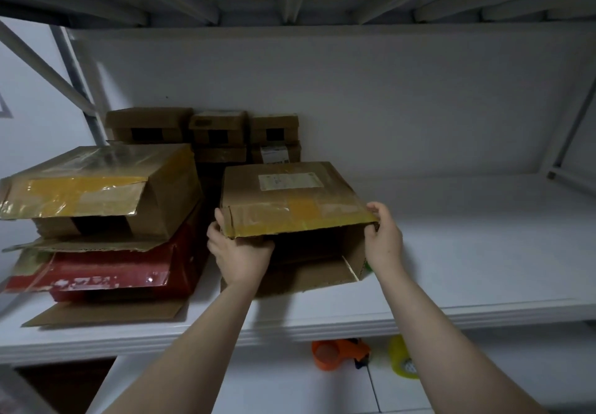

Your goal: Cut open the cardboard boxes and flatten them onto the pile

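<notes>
A brown cardboard box point(290, 188) with yellow tape and a white label lies on its side on the white shelf point(451, 252), its open end facing me. My left hand point(237, 252) grips the box's front left corner at the flap. My right hand point(382, 236) grips the front right corner of the same flap. To the left is a pile point(96, 229): a taped brown box on top of a red box and flat cardboard.
Several small brown boxes point(219, 133) are stacked against the back wall. An orange tape dispenser point(338, 352) and a yellow tape roll point(403, 359) lie on the lower level. The shelf's right half is bare. Another shelf hangs overhead.
</notes>
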